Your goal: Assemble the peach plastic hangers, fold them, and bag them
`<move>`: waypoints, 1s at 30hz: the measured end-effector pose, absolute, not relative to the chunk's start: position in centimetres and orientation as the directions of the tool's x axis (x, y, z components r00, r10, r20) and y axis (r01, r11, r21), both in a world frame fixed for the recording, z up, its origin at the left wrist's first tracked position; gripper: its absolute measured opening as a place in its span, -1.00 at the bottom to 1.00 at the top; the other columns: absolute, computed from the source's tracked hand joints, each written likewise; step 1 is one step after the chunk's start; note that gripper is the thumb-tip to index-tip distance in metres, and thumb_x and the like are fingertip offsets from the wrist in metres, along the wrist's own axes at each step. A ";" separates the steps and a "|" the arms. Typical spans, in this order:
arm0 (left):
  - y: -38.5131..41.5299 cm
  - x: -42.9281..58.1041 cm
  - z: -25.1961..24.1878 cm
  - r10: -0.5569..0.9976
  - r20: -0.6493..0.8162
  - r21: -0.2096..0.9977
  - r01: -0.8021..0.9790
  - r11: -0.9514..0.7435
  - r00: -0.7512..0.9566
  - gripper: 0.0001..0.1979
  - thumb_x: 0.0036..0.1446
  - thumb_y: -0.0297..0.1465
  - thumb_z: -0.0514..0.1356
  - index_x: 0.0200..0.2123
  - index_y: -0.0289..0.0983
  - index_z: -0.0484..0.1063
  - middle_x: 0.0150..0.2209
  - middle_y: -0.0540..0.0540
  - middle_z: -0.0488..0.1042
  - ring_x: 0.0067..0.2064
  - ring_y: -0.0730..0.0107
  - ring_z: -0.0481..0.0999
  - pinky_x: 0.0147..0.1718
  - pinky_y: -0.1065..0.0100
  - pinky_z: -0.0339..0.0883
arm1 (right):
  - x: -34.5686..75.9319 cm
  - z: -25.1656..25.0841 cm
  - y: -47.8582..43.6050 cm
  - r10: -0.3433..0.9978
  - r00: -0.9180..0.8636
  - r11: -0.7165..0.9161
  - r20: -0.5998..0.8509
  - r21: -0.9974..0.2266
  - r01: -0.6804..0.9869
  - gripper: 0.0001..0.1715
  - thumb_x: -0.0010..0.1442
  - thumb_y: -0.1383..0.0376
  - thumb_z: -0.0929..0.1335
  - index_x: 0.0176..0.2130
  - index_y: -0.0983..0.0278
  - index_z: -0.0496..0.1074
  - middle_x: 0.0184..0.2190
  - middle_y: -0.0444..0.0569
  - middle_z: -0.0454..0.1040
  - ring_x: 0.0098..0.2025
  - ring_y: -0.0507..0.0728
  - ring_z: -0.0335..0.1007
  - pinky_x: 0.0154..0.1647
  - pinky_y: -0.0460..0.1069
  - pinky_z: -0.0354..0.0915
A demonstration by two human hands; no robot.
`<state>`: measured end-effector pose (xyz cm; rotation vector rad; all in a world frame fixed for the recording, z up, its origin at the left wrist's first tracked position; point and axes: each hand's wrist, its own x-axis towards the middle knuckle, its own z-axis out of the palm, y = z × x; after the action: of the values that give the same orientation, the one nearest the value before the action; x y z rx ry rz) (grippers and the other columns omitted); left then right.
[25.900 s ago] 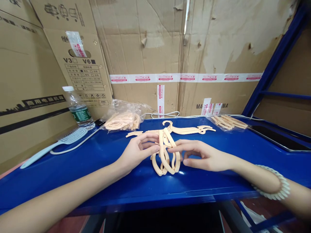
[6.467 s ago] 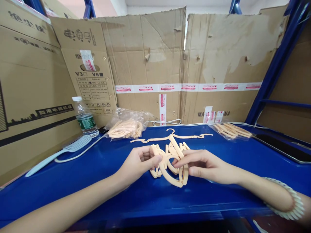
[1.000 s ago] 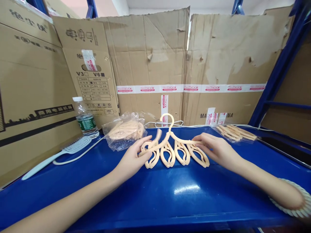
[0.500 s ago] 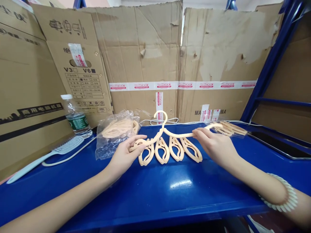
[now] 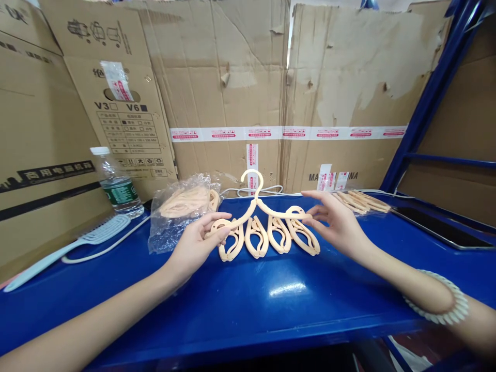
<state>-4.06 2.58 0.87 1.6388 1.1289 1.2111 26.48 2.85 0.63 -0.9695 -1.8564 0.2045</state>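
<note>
A cream folding clothes hanger (image 5: 251,206), hook upward, is held up over the blue table. Its left end sits in the pinch of my left hand (image 5: 199,237), thumb in front and fingers behind. At its right end the arm is folded back into a loop. My right hand (image 5: 339,222) has its thumb and a finger at that folded tip, the index finger lifted away from it. Just below, several folded hangers (image 5: 256,237) of the same kind lie in a row, partly covered by the held one and my left fingers.
A clear plastic bag of folded hangers (image 5: 184,201) lies at left, near a water bottle (image 5: 120,188) and a pale hairbrush (image 5: 96,232). More wrapped hangers (image 5: 362,201) and a black phone (image 5: 437,227) are at right. Cardboard (image 5: 228,103) stands behind the blue table (image 5: 248,299).
The hanger's right arm, stretched out before, is now folded back into a loop. My right hand has moved slightly left and its fingers have spread. My left hand keeps its grip.
</note>
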 end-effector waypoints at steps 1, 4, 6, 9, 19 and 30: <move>2.6 -4.1 0.8 0.957 0.253 0.946 0.172 -0.275 0.139 -0.55 -0.02 -0.25 0.35 -0.05 -0.26 0.43 -0.30 -0.10 0.60 -0.24 0.28 0.57 -0.29 0.39 0.39 | 26.6 0.7 3.0 0.742 -0.183 0.646 0.645 -0.614 0.453 -0.53 0.17 0.20 0.39 0.06 0.21 0.33 -0.09 0.07 0.44 -0.27 0.11 0.48 -0.19 0.08 0.49; 2.8 -4.1 0.7 0.970 0.217 0.973 0.052 -0.223 0.108 -0.52 -0.07 -0.27 0.40 -0.07 -0.28 0.42 -0.34 -0.08 0.60 -0.25 0.30 0.58 -0.21 0.37 0.40 | 26.8 1.0 3.4 0.826 -0.187 0.564 0.532 -0.777 0.282 -0.60 0.09 0.15 0.44 -0.09 0.25 0.43 -0.21 0.04 0.53 -0.17 0.16 0.48 -0.08 0.11 0.43; 2.8 -4.1 0.7 0.975 0.207 0.978 -0.056 -0.203 0.079 -0.51 -0.13 -0.31 0.44 -0.11 -0.29 0.42 -0.34 -0.08 0.60 -0.25 0.31 0.59 -0.17 0.36 0.41 | 26.9 1.1 3.5 0.862 -0.148 0.506 0.485 -0.835 0.216 -0.61 0.07 0.13 0.46 -0.13 0.25 0.46 -0.20 0.04 0.54 -0.15 0.16 0.47 -0.08 0.10 0.41; 2.9 -4.0 0.7 0.981 0.189 0.967 -0.181 -0.179 0.039 -0.45 -0.22 -0.37 0.47 -0.12 -0.30 0.39 -0.36 -0.05 0.58 -0.28 0.33 0.59 -0.18 0.36 0.44 | 26.8 1.1 3.6 0.900 -0.082 0.434 0.428 -0.897 0.087 -0.62 0.04 0.12 0.47 -0.16 0.25 0.47 -0.24 0.00 0.53 -0.22 0.11 0.45 -0.14 0.06 0.39; 1.4 -2.9 0.6 0.968 0.120 0.992 -0.073 -0.106 0.219 -0.67 -0.10 -0.32 0.42 -0.28 -0.33 0.47 -0.38 -0.06 0.55 -0.35 0.40 0.54 -0.31 0.42 0.42 | 23.9 0.2 2.2 0.917 -0.160 0.347 0.366 -0.928 -0.135 -0.53 0.00 0.17 0.52 -0.30 0.20 0.18 -0.45 -0.21 0.40 -0.49 -0.01 0.38 -0.41 -0.04 0.38; 0.2 -1.9 0.4 0.929 0.180 0.977 0.054 -0.208 0.323 -0.70 -0.07 -0.30 0.39 -0.29 -0.32 0.47 -0.35 -0.10 0.56 -0.28 0.27 0.57 -0.27 0.30 0.50 | 23.1 0.7 -0.3 0.602 -0.758 0.523 0.251 -0.841 0.137 -0.58 0.32 0.23 0.28 0.15 0.21 0.34 0.10 0.08 0.36 0.03 0.10 0.39 0.02 0.02 0.35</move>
<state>-1.93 0.23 0.36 1.5534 0.9260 1.0597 23.15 -0.26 0.71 -0.6004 -2.2421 1.1729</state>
